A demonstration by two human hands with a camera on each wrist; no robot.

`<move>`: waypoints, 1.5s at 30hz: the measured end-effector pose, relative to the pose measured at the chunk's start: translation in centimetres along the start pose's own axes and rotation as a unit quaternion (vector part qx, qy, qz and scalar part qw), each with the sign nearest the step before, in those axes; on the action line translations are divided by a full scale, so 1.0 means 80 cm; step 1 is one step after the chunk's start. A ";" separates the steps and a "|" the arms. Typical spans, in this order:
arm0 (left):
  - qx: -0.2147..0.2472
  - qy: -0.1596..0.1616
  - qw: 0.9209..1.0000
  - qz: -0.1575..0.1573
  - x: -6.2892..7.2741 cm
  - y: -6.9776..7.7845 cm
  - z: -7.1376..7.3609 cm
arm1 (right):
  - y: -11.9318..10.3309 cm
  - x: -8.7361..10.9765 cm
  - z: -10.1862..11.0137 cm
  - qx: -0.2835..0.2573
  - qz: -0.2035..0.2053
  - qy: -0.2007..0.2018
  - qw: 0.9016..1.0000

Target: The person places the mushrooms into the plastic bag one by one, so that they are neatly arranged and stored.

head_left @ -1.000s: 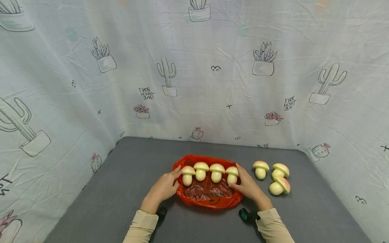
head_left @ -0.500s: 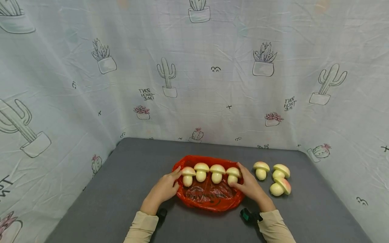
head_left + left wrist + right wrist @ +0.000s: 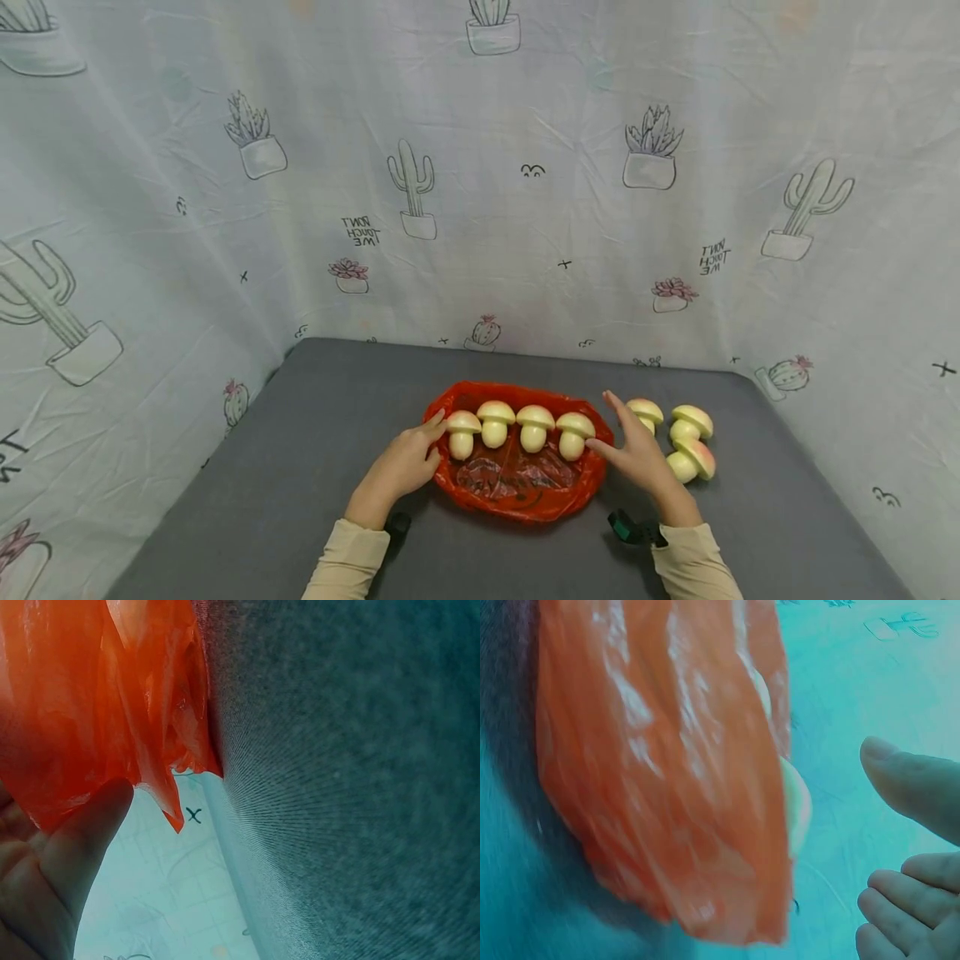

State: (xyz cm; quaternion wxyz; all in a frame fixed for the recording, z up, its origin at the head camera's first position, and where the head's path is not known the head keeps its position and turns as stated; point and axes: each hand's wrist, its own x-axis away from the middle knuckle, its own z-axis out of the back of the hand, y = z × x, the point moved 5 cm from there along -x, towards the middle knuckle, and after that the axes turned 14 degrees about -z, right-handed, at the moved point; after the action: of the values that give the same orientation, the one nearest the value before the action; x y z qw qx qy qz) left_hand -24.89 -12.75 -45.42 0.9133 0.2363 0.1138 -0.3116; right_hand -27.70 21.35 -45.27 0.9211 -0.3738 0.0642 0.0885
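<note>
Right grip (image 3: 641, 454) has backed off the red plastic bag (image 3: 517, 507), now spread wide, holding nothing, four mushrooms (image 3: 534, 427) inside the bag to its left, three (image 3: 690, 422) beyond and right of it, left grip (image 3: 405, 462) touching the bag's left rim, can't tell if pinching.

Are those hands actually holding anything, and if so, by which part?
The left hand appears to hold the red plastic bag by its left side, near the rim. The right hand holds nothing.
</note>
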 end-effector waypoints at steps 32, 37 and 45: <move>0.000 0.001 1.000 0.005 0.003 0.000 0.001 | 0.096 0.068 0.085 0.091 -0.125 0.165 0.974; -0.004 0.001 1.000 0.002 0.003 0.000 0.000 | 0.108 0.072 0.084 0.094 -0.144 0.155 0.973; 0.001 0.005 1.000 0.003 0.001 0.000 0.002 | 0.116 0.071 0.081 0.085 -0.161 0.121 0.976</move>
State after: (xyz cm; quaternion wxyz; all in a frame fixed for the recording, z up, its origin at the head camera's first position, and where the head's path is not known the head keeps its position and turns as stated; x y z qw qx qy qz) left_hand -24.83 -12.83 -45.30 0.9135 0.2389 0.1178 -0.3075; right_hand -23.76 33.08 -48.04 0.9370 -0.3074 0.1216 -0.1131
